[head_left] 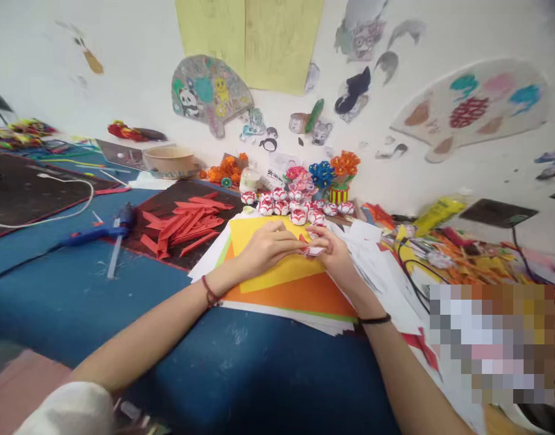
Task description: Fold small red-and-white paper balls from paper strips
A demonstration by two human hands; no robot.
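My left hand and my right hand meet above a stack of coloured paper, with a yellow sheet on top and an orange sheet beneath. Between my fingertips is a small red and white folded paper piece, partly hidden by the fingers. Both hands are closed on it in a pinch. Just behind them stand several red and white paper lotus flowers. To the left, a pile of folded red paper strips lies on a dark mat.
A blue glue gun with its cord rests on the blue tablecloth at left. Behind are a round tan container, a bottle and bead flowers. Loose white papers and a black cable lie at right.
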